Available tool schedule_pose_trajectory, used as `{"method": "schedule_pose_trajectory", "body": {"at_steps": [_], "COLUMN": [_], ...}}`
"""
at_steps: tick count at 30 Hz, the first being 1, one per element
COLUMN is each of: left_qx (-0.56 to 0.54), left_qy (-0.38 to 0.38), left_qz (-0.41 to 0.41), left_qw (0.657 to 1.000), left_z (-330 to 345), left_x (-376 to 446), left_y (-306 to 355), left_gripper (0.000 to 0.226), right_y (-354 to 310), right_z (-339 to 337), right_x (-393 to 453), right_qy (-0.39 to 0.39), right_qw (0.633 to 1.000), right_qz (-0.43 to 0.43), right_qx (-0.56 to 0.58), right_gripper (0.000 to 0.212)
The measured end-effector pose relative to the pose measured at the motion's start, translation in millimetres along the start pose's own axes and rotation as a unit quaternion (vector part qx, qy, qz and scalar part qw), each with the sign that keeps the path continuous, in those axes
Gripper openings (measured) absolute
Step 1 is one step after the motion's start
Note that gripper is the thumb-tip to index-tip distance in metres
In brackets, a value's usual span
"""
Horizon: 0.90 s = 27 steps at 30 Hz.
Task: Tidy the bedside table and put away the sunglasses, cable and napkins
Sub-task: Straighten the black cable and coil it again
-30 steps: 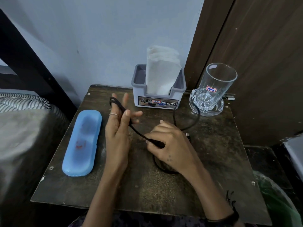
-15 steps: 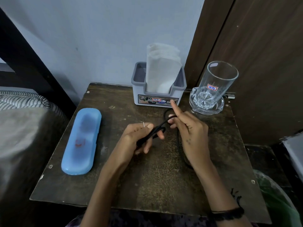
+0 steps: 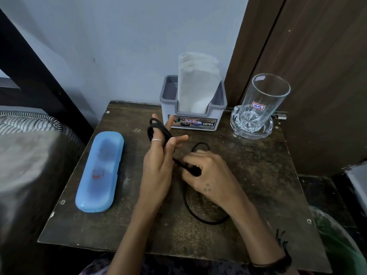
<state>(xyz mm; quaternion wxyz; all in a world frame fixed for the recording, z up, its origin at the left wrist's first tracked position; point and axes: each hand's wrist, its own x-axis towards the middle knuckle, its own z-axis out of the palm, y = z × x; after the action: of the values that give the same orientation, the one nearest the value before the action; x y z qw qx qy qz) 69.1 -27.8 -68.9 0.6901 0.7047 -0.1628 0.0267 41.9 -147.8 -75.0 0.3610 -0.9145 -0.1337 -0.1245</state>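
Note:
A black cable (image 3: 198,217) lies partly on the dark bedside table (image 3: 258,191) and is partly wound in loops around the raised fingers of my left hand (image 3: 158,161). My right hand (image 3: 208,173) sits just right of it, fingers pinched on the cable's thicker plug end, with a strand stretched between both hands. A closed blue glasses case (image 3: 99,173) lies lengthwise at the table's left. White napkins (image 3: 195,84) stand upright in a grey holder (image 3: 218,104) at the back against the wall. No sunglasses are visible.
A clear drinking glass (image 3: 264,102) with a red-edged label stands in a glass dish (image 3: 266,132) at the back right. A bed with striped piping (image 3: 29,120) borders the table's left. A brown wooden door (image 3: 317,66) rises behind on the right; something green (image 3: 341,245) sits low right.
My left hand rose and spread its fingers again, with more cable loops around them. My right hand drew back toward me, pulling the cable's plug end down; the loose loop on the table shifted.

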Motion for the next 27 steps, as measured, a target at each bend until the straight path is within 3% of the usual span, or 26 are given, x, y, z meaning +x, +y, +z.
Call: {"method": "schedule_pose_trajectory", "body": {"at_steps": [2,4,7,10,12,15,17,20,24,27], "left_qx": [0.181,0.306,0.369,0.304,0.219,0.041,-0.076,-0.236,-0.359,-0.356], "left_qy": [-0.024,-0.032,-0.038,-0.097,-0.141,-0.158,-0.160,-0.132,-0.044,0.001], "left_qz": [0.030,0.063,0.055,0.018,-0.038,-0.149,-0.171,-0.158,-0.160,-0.137], "left_qw": [0.983,0.949,0.927,0.948,0.965,0.975,0.969,0.950,0.919,0.924], "left_z": [-3.0,-9.1,-17.1,-19.2,-14.2,-8.5,-5.0,1.4,6.5,3.4], "left_x": [-1.0,-2.1,-3.2,-2.5,-1.3,-0.6,-1.7,-3.6,-1.9,1.8], "left_y": [-2.6,-7.1,-6.2,-1.9,3.6,8.4,10.2,10.5,17.8,11.6], "left_gripper": [0.053,0.035,0.032,0.029,0.039,0.035,0.027,0.030,0.033,0.039], "right_y": [-2.8,-2.2,9.5,17.5,19.4,23.1,22.7,14.4,4.8,1.0], "right_z": [-0.4,-2.5,-11.0,-18.7,-19.5,-22.3,-21.6,-16.3,-11.4,-10.0], "right_x": [-1.5,-1.9,-3.7,-6.5,-8.0,-7.2,-6.5,-3.5,-1.7,-3.9], "right_qy": [-0.005,0.036,0.130,0.176,0.179,0.166,0.154,0.120,0.034,-0.026], "right_qw": [0.999,0.994,0.976,0.966,0.970,0.984,0.986,0.983,0.973,0.978], "right_qz": [-0.033,-0.061,-0.059,-0.038,-0.027,0.023,0.055,0.109,0.164,0.153], "right_qx": [-0.037,-0.087,-0.162,-0.185,-0.161,-0.060,0.009,0.083,0.158,0.136], "right_gripper": [0.009,0.012,0.017,0.025,0.029,0.036,0.037,0.031,0.016,0.038]}}
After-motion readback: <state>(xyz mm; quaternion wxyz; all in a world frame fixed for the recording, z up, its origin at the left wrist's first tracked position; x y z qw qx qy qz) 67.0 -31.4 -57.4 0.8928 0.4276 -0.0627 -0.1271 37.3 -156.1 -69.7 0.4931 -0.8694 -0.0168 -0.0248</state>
